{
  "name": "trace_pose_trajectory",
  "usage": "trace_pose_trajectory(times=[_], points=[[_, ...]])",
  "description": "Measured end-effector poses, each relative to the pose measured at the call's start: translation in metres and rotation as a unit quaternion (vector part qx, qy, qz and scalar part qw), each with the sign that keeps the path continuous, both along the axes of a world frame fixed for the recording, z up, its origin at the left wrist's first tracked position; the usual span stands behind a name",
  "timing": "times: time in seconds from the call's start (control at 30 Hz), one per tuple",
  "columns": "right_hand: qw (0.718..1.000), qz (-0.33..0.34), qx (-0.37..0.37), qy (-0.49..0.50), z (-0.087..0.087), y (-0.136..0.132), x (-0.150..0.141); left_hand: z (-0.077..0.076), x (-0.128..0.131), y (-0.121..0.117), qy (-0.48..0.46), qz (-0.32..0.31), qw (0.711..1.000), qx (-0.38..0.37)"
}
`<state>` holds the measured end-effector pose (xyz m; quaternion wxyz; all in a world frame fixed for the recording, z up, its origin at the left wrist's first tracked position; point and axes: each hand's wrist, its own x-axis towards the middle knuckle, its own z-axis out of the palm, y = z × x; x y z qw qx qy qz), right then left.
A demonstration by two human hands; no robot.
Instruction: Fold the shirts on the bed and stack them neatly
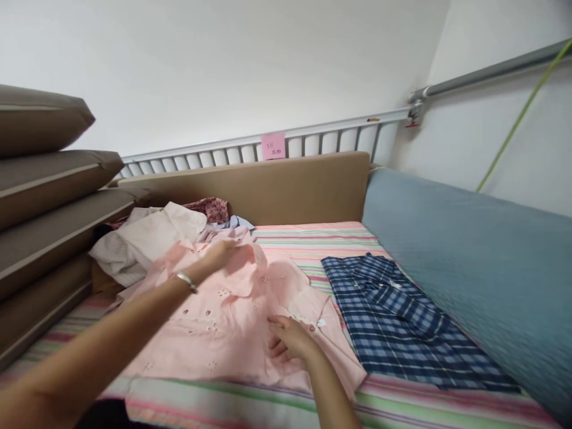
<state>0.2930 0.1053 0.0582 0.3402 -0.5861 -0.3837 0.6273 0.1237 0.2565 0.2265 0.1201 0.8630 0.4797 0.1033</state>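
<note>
A pink embroidered garment (223, 316) lies spread on the striped sheet (322, 238). My left hand (221, 253), with a bracelet on its wrist, is closed on a raised fold at the garment's far edge. My right hand (288, 339) rests on the garment near a row of white buttons, its fingers curled against the cloth. A blue plaid shirt (393, 316) lies flat just right of the pink garment, untouched.
A heap of clothes (152, 238) sits at the back left. Stacked brown cushions (49, 202) stand along the left. A tan headboard (290, 185) and white railing with a pink note (273, 146) are behind. A blue pad (482, 256) leans on the right wall.
</note>
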Motion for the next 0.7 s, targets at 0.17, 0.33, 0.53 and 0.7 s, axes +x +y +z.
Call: trace_pose_trajectory(times=[0.17,0.33,0.53,0.7], points=[[1.0,-0.005,0.012,-0.002,-0.002,-0.002,-0.001,0.081,-0.125,-0.019,-0.136,-0.017,0.974,0.178],[1.0,-0.016,0.004,-0.015,-0.001,-0.004,-0.003,0.045,-0.236,-0.052,-0.077,0.024,0.954,0.287],[0.998,-0.035,-0.004,-0.049,-0.013,-0.003,-0.003,-0.09,-0.323,-0.082,0.086,0.127,0.984,0.093],[0.995,-0.058,-0.01,-0.085,-0.032,0.002,0.0,-0.113,-0.332,-0.076,0.069,0.183,0.979,0.051]])
